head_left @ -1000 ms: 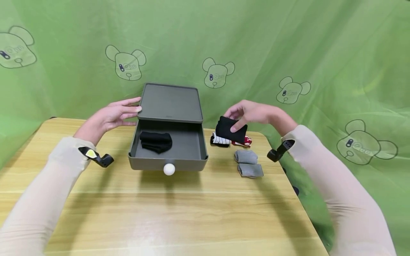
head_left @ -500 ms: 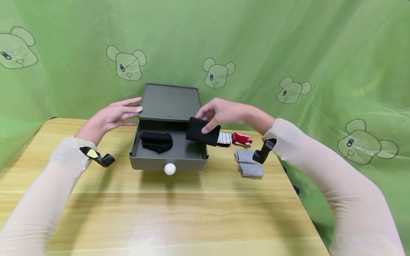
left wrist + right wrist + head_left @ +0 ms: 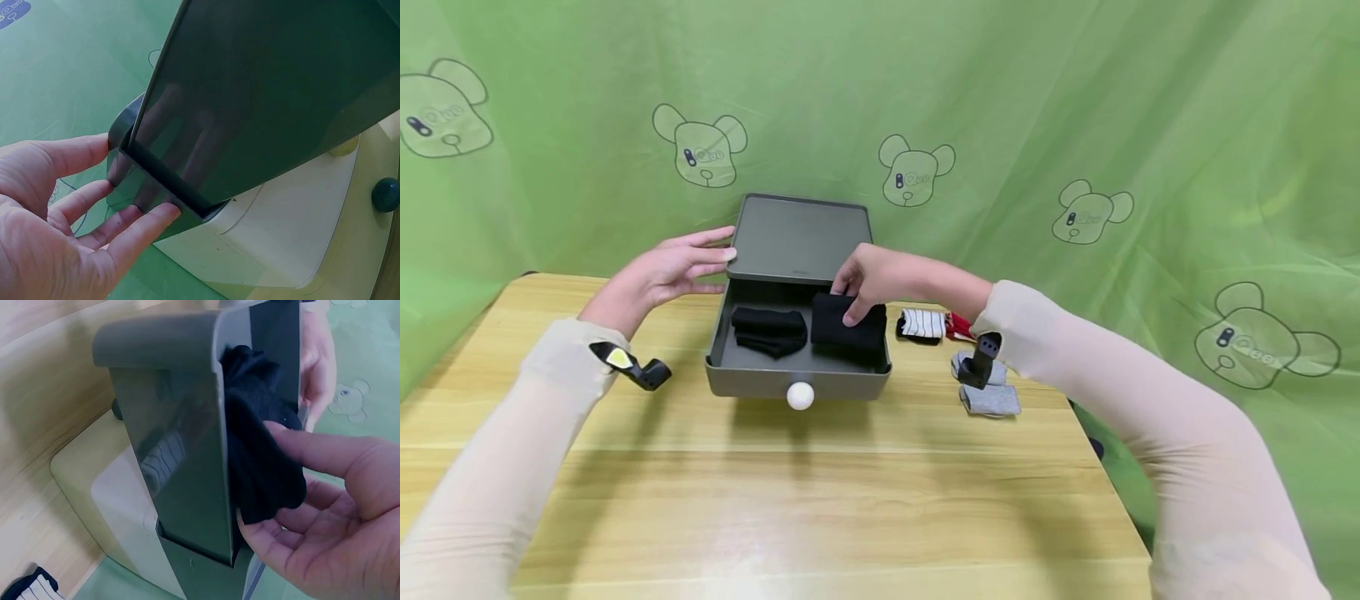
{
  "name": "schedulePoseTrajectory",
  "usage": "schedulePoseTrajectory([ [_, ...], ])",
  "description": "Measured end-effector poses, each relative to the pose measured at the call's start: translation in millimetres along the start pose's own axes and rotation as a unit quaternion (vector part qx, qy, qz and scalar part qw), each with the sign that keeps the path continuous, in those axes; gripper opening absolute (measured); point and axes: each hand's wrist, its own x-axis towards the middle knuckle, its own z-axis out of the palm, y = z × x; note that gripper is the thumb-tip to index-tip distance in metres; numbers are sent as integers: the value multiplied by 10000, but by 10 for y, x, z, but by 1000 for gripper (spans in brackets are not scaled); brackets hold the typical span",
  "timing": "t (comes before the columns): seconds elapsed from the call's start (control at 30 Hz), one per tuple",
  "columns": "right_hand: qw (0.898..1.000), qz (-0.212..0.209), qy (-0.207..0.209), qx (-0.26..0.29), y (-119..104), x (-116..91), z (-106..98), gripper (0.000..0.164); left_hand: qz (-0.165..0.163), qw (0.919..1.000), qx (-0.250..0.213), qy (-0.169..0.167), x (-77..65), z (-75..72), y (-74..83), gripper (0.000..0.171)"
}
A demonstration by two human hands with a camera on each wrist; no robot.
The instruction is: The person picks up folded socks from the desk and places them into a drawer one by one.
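A grey drawer (image 3: 745, 384) with a white knob (image 3: 800, 396) is pulled out from under a grey box top (image 3: 801, 237) in the head view. My left hand (image 3: 673, 267) touches the left side of the box with straight, spread fingers, as the left wrist view also shows. My right hand (image 3: 876, 279) pinches a folded black cloth (image 3: 856, 336) between thumb and fingers, over the right half of the drawer. In the right wrist view this black cloth (image 3: 259, 450) lies inside the drawer wall. Another folded black cloth (image 3: 767, 329) rests in the drawer's left half.
Right of the drawer on the wooden table (image 3: 820, 508) lie a striped black-and-white folded cloth (image 3: 922, 323), a red one (image 3: 958, 326) partly behind my right forearm, and two grey folded cloths (image 3: 990, 400). A green curtain (image 3: 1000, 100) hangs behind. A paler lower unit (image 3: 269, 237) supports the drawer.
My right hand has carried the black cloth leftward from above the striped and red cloths, then down into the drawer's right half. My left hand stays at the box side.
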Motion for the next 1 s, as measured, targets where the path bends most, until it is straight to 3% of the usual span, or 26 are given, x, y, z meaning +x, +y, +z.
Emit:
schedulePoseTrajectory([
  [0.37,9979,-257,109,-583,-48,78,139,38,20,10000,-17,27,8,2,-4,68],
  [1.0,9938,-932,-15,-611,31,154,289,34,17,10000,-6,11,3,-1,-10,70],
])
